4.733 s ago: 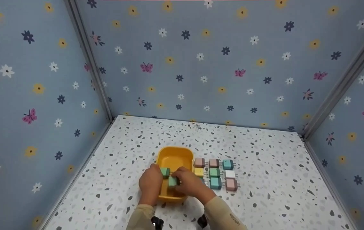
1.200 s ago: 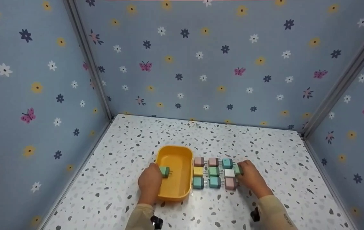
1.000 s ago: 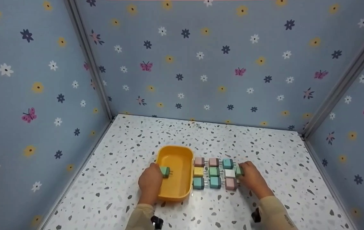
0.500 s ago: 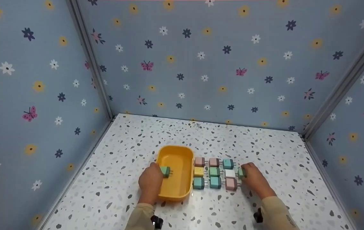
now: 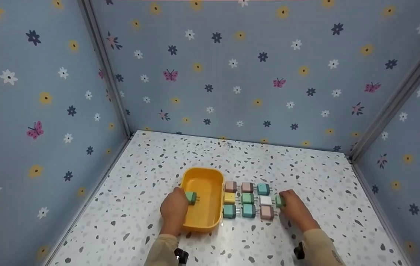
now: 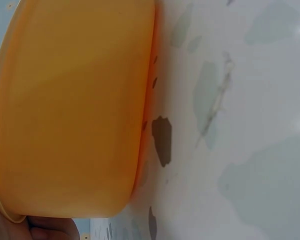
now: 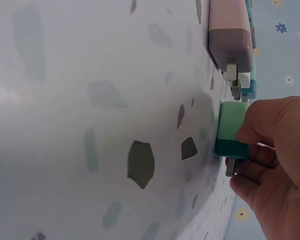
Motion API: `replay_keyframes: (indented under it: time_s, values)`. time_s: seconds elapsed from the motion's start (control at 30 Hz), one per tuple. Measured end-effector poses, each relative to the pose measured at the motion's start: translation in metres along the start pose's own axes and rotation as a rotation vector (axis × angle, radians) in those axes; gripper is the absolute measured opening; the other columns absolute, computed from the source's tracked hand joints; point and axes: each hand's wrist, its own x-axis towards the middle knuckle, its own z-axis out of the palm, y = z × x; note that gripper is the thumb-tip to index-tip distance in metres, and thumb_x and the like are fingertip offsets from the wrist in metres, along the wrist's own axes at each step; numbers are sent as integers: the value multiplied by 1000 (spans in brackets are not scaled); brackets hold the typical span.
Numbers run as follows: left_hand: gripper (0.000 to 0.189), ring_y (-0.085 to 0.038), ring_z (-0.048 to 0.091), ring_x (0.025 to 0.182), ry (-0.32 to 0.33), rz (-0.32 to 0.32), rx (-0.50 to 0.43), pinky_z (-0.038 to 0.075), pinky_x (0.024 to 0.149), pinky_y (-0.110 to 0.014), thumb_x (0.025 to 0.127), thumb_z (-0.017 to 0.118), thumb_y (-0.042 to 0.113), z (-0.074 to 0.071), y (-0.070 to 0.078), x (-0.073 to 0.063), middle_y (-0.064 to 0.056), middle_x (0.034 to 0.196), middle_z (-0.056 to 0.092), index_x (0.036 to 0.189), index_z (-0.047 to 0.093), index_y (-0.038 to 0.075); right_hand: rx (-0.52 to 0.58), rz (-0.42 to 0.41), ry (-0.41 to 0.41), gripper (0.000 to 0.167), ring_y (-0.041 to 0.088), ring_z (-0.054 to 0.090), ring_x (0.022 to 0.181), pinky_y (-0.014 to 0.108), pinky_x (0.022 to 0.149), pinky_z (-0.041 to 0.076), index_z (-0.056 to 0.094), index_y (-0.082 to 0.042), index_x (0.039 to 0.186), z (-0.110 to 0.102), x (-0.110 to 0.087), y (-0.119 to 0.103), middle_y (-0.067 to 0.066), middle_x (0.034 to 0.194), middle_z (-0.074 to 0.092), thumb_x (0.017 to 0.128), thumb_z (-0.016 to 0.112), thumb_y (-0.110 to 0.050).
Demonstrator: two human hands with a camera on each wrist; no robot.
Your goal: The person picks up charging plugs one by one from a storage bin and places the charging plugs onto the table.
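Note:
My left hand [image 5: 173, 210] grips the left rim of the yellow plastic basin [image 5: 202, 221]. In the left wrist view, fingers [image 6: 55, 229] lie against the outside of the basin [image 6: 72, 110], just under its rim. A green wall charger [image 5: 190, 198] lies inside the basin by the left hand, partly hidden, prongs pointing right. My right hand [image 5: 295, 207] pinches another green charger [image 5: 279, 201] at the right end of the middle row, beside the white charger [image 5: 265, 200]. In the right wrist view this charger [image 7: 232, 130] sits between thumb and fingers, close over the table, its prongs toward me.
Right of the basin, chargers stand in a grid: pink ones [image 5: 247, 187], teal ones [image 5: 248, 211], a yellow one [image 5: 229, 198] and a green one [image 5: 247, 198]. A pink charger [image 7: 231, 35] is near the right hand. Flowered walls [image 5: 210, 74] enclose the speckled table [image 5: 151, 155].
My right hand has carried a green charger from over the basin to the right end of the middle row, then shifted slightly right, away from the white charger. The left hand has stayed put.

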Motion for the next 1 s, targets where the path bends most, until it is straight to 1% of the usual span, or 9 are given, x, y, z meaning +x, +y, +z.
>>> replay_keyframes:
  time_s: [0.13, 0.27, 0.47, 0.6, 0.73, 0.9, 1.0]
  values:
    - [42, -20, 59, 65, -7, 9, 21, 48, 57, -40, 113, 31, 34, 0, 0, -1, -8, 78, 64, 110, 60, 4, -9, -22, 16, 45, 35, 56, 128, 54, 109, 43, 56, 2, 139, 2, -2, 2, 17, 135, 56, 96, 67, -6]
    - [42, -20, 58, 66, -23, -12, 35, 48, 59, -38, 113, 31, 35, 0, 1, 0, -8, 79, 63, 112, 59, 4, 10, -24, 21, 47, 36, 54, 131, 54, 111, 41, 55, 2, 140, 4, -3, 4, 18, 138, 55, 95, 66, -4]
    - [42, -21, 58, 68, -32, -30, 22, 49, 62, -38, 113, 30, 35, -2, 2, 1, -8, 81, 62, 112, 59, 5, 17, -43, 44, 53, 39, 51, 134, 57, 112, 38, 53, 0, 142, 6, -2, 5, 20, 142, 52, 91, 67, -1]
    - [42, -21, 58, 68, -35, -25, 11, 48, 61, -38, 113, 30, 35, -1, 2, 0, -7, 80, 63, 112, 60, 5, 6, -51, 68, 56, 42, 47, 137, 58, 113, 37, 53, -4, 144, 6, -2, 2, 22, 148, 48, 90, 69, -4]
    - [42, -22, 58, 68, -32, -17, 6, 48, 61, -39, 113, 31, 34, -1, 2, 1, -8, 81, 63, 113, 60, 4, 11, -63, 115, 54, 43, 46, 138, 59, 112, 37, 53, -5, 144, 5, -1, -5, 22, 149, 46, 92, 69, -7]
    - [41, -22, 58, 68, -35, -24, 8, 49, 62, -39, 113, 31, 35, -2, 2, 1, -8, 82, 63, 113, 60, 5, 22, -110, 163, 51, 43, 49, 135, 58, 111, 39, 56, -4, 141, 7, 1, -21, 22, 146, 49, 93, 68, -10]
    - [40, -21, 59, 67, -8, -10, 14, 50, 61, -40, 113, 32, 34, -2, 2, 0, -8, 80, 64, 111, 60, 5, 33, -138, 179, 49, 40, 51, 133, 57, 109, 41, 57, -5, 140, 10, 2, -35, 20, 145, 50, 92, 68, -10]
